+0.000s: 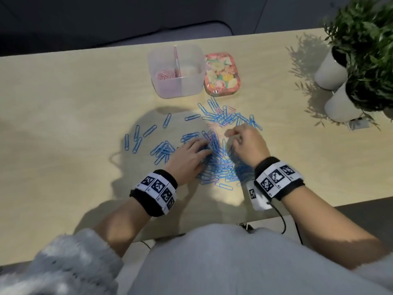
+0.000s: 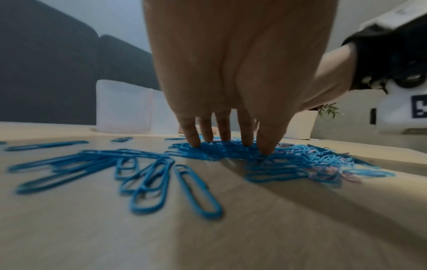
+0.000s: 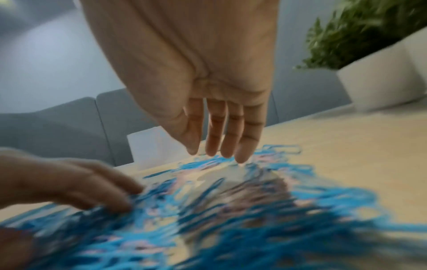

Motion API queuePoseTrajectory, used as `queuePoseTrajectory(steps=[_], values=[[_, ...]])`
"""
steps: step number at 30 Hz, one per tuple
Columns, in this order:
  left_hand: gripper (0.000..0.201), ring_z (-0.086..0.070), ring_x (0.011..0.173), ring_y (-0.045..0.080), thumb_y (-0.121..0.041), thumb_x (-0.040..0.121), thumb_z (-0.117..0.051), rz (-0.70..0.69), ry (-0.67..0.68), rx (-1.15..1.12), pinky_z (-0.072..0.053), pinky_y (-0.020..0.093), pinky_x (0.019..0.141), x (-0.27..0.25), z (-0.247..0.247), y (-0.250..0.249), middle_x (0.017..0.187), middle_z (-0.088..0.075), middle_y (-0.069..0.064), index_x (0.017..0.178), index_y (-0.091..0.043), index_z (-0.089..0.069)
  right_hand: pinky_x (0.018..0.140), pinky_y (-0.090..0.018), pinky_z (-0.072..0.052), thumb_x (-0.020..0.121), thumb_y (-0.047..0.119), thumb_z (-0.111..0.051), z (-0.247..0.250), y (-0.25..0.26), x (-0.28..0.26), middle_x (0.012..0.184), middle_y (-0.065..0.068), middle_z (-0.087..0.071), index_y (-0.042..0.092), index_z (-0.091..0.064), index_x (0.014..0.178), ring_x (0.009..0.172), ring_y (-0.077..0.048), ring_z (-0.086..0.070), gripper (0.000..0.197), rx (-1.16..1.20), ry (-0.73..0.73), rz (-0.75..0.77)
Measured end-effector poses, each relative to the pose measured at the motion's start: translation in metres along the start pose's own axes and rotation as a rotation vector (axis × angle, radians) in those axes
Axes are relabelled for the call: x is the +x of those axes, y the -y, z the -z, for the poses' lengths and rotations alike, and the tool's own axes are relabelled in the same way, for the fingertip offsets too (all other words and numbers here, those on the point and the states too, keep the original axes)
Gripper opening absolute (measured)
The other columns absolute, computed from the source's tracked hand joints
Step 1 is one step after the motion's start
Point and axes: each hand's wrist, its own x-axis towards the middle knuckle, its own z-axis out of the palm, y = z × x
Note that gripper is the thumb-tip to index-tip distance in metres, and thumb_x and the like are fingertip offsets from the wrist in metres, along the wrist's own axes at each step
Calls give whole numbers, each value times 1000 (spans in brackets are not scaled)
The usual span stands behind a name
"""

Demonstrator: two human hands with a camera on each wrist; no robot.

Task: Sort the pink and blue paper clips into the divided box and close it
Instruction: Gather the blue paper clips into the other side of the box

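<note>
Left hand with straight fingers pressing on blue paper clips near the table's front edge, right hand open above them, divided box near the back edge

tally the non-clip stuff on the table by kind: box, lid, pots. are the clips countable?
Divided box: 1
Floral lid: 1
White plant pots: 2
Total: 4
Blue paper clips and pink paper clips: too many and too tangled to count.
</note>
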Motion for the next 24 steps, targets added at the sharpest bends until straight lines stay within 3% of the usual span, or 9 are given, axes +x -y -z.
queuePoseTrajectory(steps=[2, 4, 6, 8, 10, 12, 16, 20, 24], values=[[47, -55, 115, 43, -34, 79, -38, 6, -20, 13, -45, 43, 102, -8, -2, 7, 124, -59, 19, 113, -15, -64, 91, -39, -46, 77, 15, -60, 8, -17, -4, 107, -14, -62, 14, -67, 99, 107, -34, -55, 23, -66, 49, -67], [57, -42, 127, 48, -44, 82, -29, 90, 28, -23, -39, 53, 106, -17, 0, 11, 139, -47, 19, 127, -19, -55, 96, -39, -44, 75, 30, -71, 6, -25, -11, 112, -14, -57, 14, -64, 109, 111, -32, -51, 38, -90, 100, -52], [68, -21, 139, 46, -52, 82, -20, 141, 66, -32, -27, 55, 111, -28, -3, 12, 152, -29, 12, 142, -24, -34, 99, -37, -39, 76, 35, -72, -2, -21, -19, 116, -13, -55, 15, -60, 119, 113, -31, -47, 49, -121, 109, 61], [73, -12, 144, 40, -57, 80, -17, 133, 69, 20, -20, 54, 114, -38, -9, 10, 156, -20, 6, 146, -25, -23, 98, -38, -38, 80, 30, -68, -14, -11, -26, 121, -11, -53, 16, -56, 126, 113, -31, -46, 49, -156, 127, 210], [73, -13, 144, 38, -58, 80, -17, 122, 77, 35, -20, 55, 115, -44, -12, 8, 156, -21, 4, 145, -25, -25, 90, -42, -44, 83, 25, -63, -25, -3, -29, 125, -13, -55, 15, -60, 122, 108, -35, -49, 41, -203, 141, 334], [72, -13, 144, 39, -58, 81, -16, 144, 83, 15, -19, 55, 115, -52, -12, 9, 156, -21, 5, 144, -26, -30, 81, -45, -49, 85, 26, -55, -31, -6, -27, 122, -14, -58, 13, -67, 109, 100, -39, -53, 30, -245, 103, 354], [72, 1, 145, 40, -62, 78, -12, 215, 97, -81, -9, 52, 117, -68, -7, 10, 159, -7, 5, 137, -32, -39, 93, -43, -41, 85, 19, -55, -24, -17, -18, 123, -13, -57, 11, -68, 104, 107, -39, -50, 24, -251, 15, 203], [65, -6, 147, 30, -56, 80, -14, 268, 29, -156, -10, 46, 118, -72, -4, 8, 157, -15, 2, 121, -27, -54, 89, -41, -40, 86, 15, -53, -22, 10, -7, 109, -10, -65, 12, -70, 101, 104, -36, -49, 23, -234, 18, 250], [56, -36, 132, 27, -50, 85, -20, 363, -106, -152, -32, 43, 104, -52, 8, 10, 142, -43, 4, 116, -20, -56, 88, -41, -47, 87, 15, -53, -34, 50, 13, 102, -12, -69, 12, -71, 100, 103, -31, -56, 22, -136, 116, 262]])
